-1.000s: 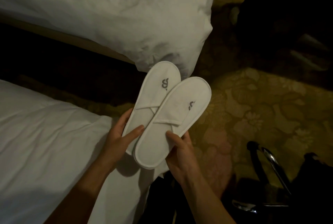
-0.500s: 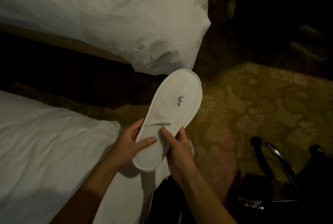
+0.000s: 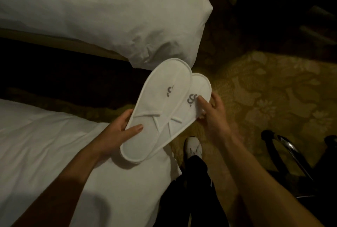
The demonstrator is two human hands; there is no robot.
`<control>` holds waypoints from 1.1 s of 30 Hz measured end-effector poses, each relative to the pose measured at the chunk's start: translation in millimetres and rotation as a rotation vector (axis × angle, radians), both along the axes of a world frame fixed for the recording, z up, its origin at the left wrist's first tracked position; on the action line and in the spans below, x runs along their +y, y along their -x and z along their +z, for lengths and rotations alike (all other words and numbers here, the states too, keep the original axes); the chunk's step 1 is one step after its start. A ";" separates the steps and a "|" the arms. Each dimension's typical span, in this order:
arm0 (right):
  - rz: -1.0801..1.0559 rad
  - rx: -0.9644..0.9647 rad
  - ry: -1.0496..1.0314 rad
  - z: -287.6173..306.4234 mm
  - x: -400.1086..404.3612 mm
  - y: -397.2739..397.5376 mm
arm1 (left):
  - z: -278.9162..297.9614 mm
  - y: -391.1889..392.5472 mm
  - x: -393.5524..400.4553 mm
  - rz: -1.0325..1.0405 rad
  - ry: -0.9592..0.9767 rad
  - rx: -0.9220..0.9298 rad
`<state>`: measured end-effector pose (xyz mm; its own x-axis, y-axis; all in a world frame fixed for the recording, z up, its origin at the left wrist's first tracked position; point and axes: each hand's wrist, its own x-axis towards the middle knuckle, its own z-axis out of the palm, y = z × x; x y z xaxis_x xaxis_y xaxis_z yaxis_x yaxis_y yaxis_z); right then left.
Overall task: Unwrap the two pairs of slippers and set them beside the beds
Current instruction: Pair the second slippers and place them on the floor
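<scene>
**Count of things in view**

Two white slippers: one [image 3: 155, 110] on top, the other [image 3: 197, 91] partly under it. Each carries one grey logo. Two hands: a left hand [image 3: 118, 132] and a right hand [image 3: 213, 115]. Two beds with white covers: one [image 3: 102, 13] farther off, one [image 3: 45, 153] nearer. One white shoe [image 3: 193, 146] on one patterned carpet [image 3: 273, 90].

A: Dim room, warm yellowish cast. The white bedding [image 3: 91, 7] and the slippers [image 3: 160, 110] catch most of the light.

B: And the upper right corner?

A: Nearly black, no detail there. The gap between the beds is just as dark.

B: Any shadows?

A: A soft one on the near bed [image 3: 45, 144], under the left forearm. The right hand [image 3: 213, 113] is slightly blurred. Straight edges bow toward the frame borders.
</scene>
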<state>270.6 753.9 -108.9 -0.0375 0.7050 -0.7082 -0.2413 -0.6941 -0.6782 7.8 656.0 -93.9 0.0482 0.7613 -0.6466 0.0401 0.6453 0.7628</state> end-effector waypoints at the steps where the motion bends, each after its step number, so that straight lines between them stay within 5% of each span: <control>1: 0.030 -0.015 -0.026 -1.5 7.4 -2.5 | -2.8 3.2 1.2 0.004 -0.002 0.007; 9: -0.066 0.006 0.027 -40.1 10.7 -13.9 | -22.1 21.8 38.9 0.112 -0.048 0.137; 25: -0.201 0.144 0.224 -140.0 -16.6 4.9 | -93.3 54.0 101.5 -0.138 0.122 0.245; 33: -0.319 0.227 0.348 -209.4 -36.7 33.6 | -158.8 73.0 119.8 -0.347 0.179 0.500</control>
